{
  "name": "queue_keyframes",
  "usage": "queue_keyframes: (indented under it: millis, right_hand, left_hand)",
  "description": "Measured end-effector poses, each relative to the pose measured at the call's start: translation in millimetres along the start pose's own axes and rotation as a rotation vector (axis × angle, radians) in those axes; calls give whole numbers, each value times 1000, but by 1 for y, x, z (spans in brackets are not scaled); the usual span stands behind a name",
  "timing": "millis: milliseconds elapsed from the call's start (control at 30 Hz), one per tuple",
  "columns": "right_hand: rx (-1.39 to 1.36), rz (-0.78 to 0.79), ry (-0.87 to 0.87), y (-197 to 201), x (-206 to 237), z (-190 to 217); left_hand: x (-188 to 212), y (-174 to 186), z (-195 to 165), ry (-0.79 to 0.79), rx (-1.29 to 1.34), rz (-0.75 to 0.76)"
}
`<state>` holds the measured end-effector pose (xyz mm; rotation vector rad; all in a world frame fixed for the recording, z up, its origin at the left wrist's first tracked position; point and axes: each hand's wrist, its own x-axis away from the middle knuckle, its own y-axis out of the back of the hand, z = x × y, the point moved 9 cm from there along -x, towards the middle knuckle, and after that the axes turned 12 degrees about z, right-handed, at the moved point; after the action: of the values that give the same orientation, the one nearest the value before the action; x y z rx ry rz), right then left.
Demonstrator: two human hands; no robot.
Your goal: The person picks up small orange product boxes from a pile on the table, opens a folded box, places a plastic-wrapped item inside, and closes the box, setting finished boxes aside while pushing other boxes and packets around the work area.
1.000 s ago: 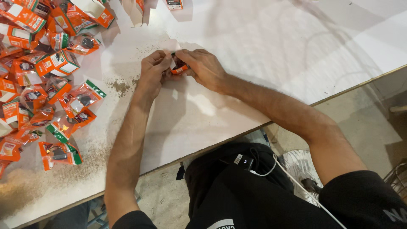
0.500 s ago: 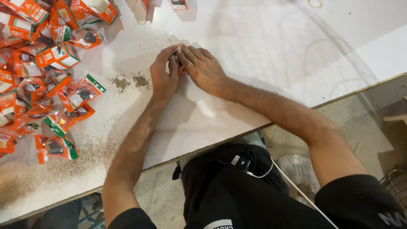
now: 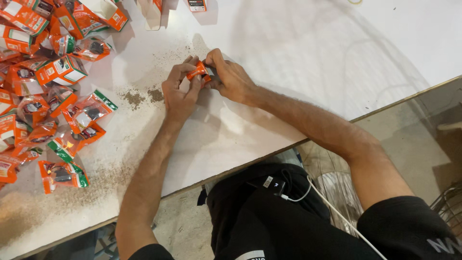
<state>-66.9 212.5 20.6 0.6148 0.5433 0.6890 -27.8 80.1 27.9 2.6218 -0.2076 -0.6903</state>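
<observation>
Both of my hands meet over the white table (image 3: 298,53) and pinch one small orange packet (image 3: 198,72) between them. My left hand (image 3: 179,94) grips its left end with thumb and fingers. My right hand (image 3: 228,77) holds the right end, fingers curled over it. Most of the packet is hidden under my fingers. Just left of my hands lie small patches of brown grit (image 3: 142,96) on the tabletop.
A heap of orange and green plastic pouches (image 3: 53,86) covers the table's left side. An open white carton (image 3: 154,12) and another small package (image 3: 197,5) stand at the far edge. The table's near edge runs diagonally above my dark-clothed lap, where a white cable (image 3: 327,202) hangs.
My hands were pressed flat together half a second ago, hiding the packet. Now they have parted slightly and the orange packet shows between the fingertips again.
</observation>
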Motion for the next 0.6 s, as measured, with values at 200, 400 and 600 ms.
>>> queue_keyframes:
  millis: [200, 400, 600]
  right_hand:
    - [-34, 3, 25, 2, 3, 3]
    - [2, 53, 10, -9, -6, -3]
    - [336, 49, 179, -4, -33, 2]
  left_hand:
    - [6, 2, -11, -86, -272, 117]
    - [20, -14, -7, -83, -520, 227]
    - [25, -2, -11, -92, -516, 125]
